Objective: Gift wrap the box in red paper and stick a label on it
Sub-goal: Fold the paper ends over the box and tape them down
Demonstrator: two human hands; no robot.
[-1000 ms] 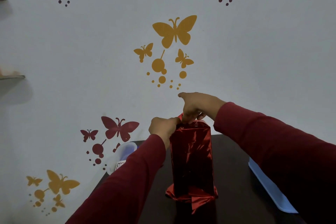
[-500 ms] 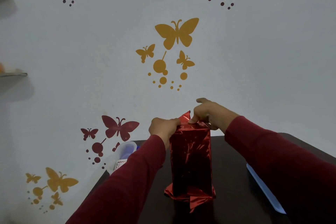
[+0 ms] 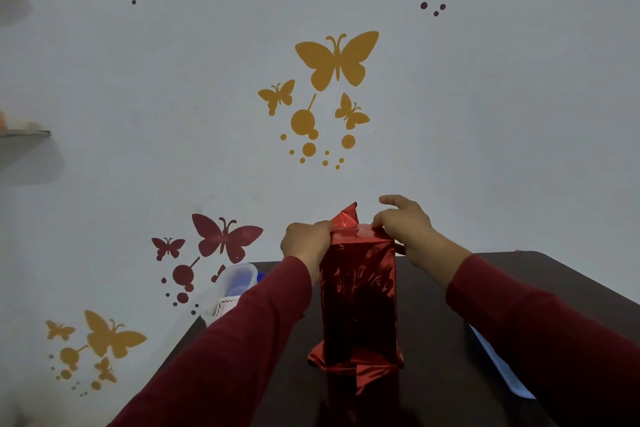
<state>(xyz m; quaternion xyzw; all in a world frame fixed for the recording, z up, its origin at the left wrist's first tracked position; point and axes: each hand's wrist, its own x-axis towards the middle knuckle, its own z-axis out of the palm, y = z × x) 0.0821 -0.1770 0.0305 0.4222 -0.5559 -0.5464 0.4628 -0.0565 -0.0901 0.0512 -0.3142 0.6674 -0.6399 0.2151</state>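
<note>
A tall box wrapped in shiny red paper stands upright on the dark table. Loose paper flares out at its base. At the top a pointed red flap sticks up. My left hand grips the paper at the top left edge of the box. My right hand presses down on the folded paper at the top right, with the index finger lifted. No label is in view on the box.
A translucent plastic container with a small card sits at the table's back left corner. A light blue sheet lies on the right side under my sleeve. The wall with butterfly stickers is close behind the table.
My right hand has moved from over the top centre to the right side of the top, uncovering the pointed flap. The left hand has stayed put.
</note>
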